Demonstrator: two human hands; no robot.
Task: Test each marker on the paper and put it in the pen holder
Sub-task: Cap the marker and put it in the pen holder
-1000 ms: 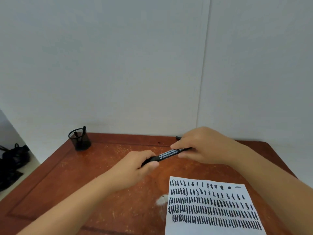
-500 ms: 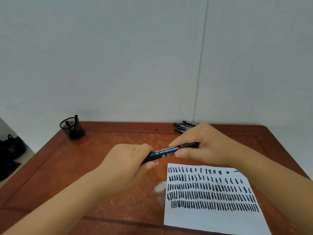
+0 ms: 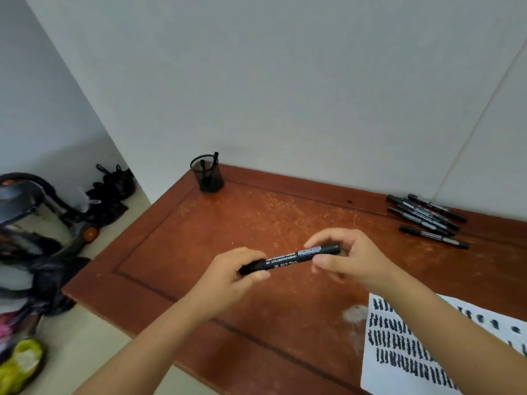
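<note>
I am looking down at a reddish-brown wooden table [image 3: 285, 218] pushed into the corner of a pale wall [image 3: 285, 81]. Both my bare hands hold one black marker [image 3: 291, 258] in the air above the middle of the table. The marker lies nearly level, its right end a little higher, with white printed text and a barcode along its barrel.

My left hand [image 3: 228, 280] has its fingers curled round the marker's left end, hiding that tip. My right hand [image 3: 350, 258] pinches the right end between thumb and bent fingers; the black end shows just past my fingertips. I cannot tell whether the caps are on or off.

At the far left corner of the table stands a black mesh pen holder [image 3: 207, 175], upright, with two dark markers poking out of its top. It is well apart from my hands.

At the far right, near the wall, a loose pile of black markers [image 3: 427, 218] lies flat on the table, roughly side by side.

At the lower right, partly under my right forearm, lies a white sheet of paper [image 3: 399, 352] covered with rows of short black strokes. Just left of it is a pale worn patch [image 3: 355, 313] on the wood.

Off the table to the left, on a light floor, sit dark bags and a yellow-green object [image 3: 21, 363], too blurred to identify.
</note>
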